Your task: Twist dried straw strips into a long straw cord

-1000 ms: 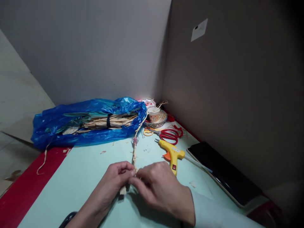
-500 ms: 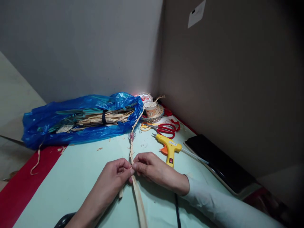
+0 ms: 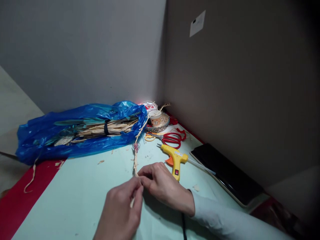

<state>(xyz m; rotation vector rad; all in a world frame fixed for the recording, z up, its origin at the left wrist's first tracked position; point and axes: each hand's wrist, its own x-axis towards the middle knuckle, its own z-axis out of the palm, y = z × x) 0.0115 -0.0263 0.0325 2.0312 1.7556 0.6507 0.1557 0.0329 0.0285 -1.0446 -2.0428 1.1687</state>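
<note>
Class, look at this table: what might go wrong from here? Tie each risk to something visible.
The pale fibre strand might loosen if the pinch of the left hand and right hand slips. The yellow glue gun lies close to the right hand, so a nudge could shift it; whether it is hot cannot be told. The right sleeve might snag the black cord near it.

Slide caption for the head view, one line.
Left hand and right hand pinch a pale cord, a yellow glue gun lying to its right.
</note>
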